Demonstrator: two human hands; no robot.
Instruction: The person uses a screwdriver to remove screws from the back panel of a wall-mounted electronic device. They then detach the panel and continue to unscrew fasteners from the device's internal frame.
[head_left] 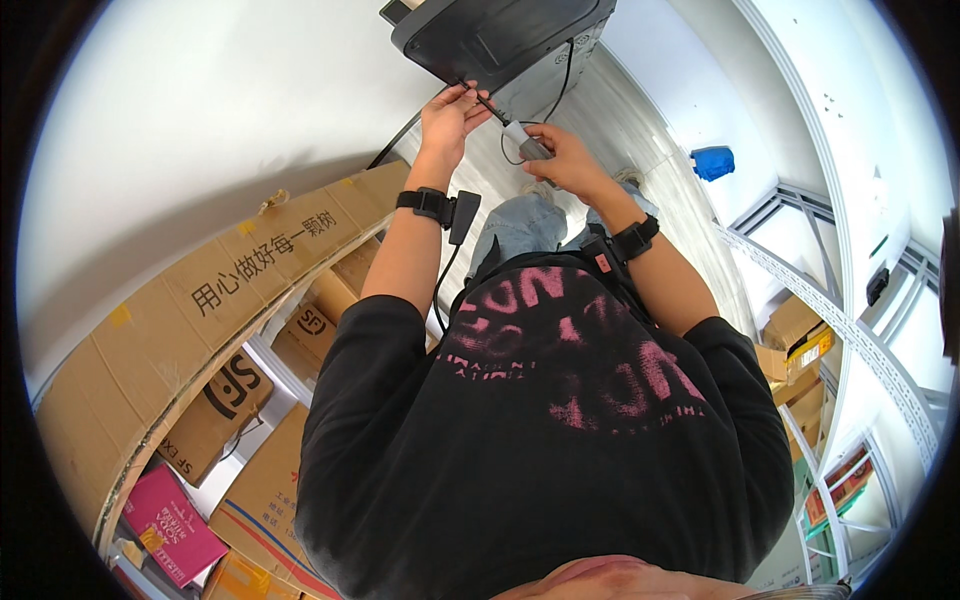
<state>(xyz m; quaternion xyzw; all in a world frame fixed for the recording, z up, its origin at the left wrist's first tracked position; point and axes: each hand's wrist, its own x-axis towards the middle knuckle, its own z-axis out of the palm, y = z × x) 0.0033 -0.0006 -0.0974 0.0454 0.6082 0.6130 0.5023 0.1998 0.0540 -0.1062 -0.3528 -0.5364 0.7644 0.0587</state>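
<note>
The right hand [567, 162] is closed around a grey block [518, 135], near the black machine [500, 45]. The left hand [452, 122], fingers loosely curled, pinches the black cable [493, 107] leading from the block.

Single view: head cam, left unit of a side-by-side pair, worn on the person's head. Wide fisheye, upright, not mirrored. Looks steeply down past the chest; black T-shirt [480, 480] is close and fills lower centre. Left hand [455, 122] and right hand [567, 160] sit farther out, upper centre, with floor [625, 115] beyond. Coverage runs from cardboard panel [150, 345] at left to metal shelf rail [835, 312] at right, both bowed. Rim is dark.
</note>
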